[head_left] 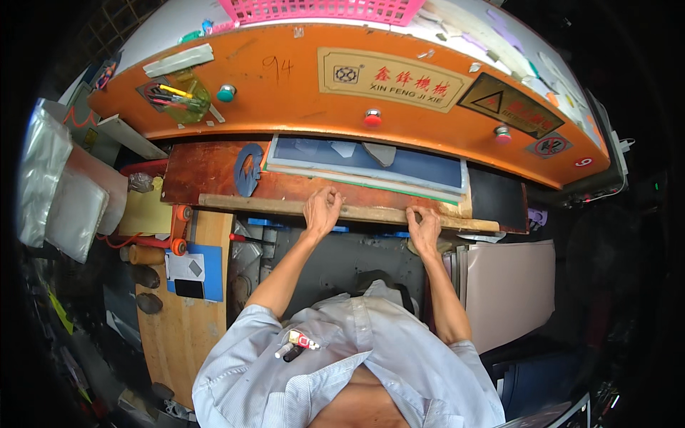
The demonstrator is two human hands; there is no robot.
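Observation:
My left hand (325, 210) is at the wooden strip (271, 206) along the front of the machine's reddish-brown bed (207, 175), its fingers curled together. Farther right, my right hand (425, 230) rests at the same strip, fingers bent and closed. Whether either hand grips the strip or something small cannot be made out. Behind my hands, partly under the orange machine front, lies a dark blue sheet (307, 151) in a pale frame with green edging. A grey piece (380, 154) sits on it. Left of the frame lies a dark blue curved piece (247, 170).
An orange machine front (285, 93) with a green button (226, 93) and a red button (372, 118) spans the far side. At left are clear plastic bags (78, 207) and a wooden table (171, 335) with a blue clipboard (212, 271). Large pale sheets (510, 289) stand at right.

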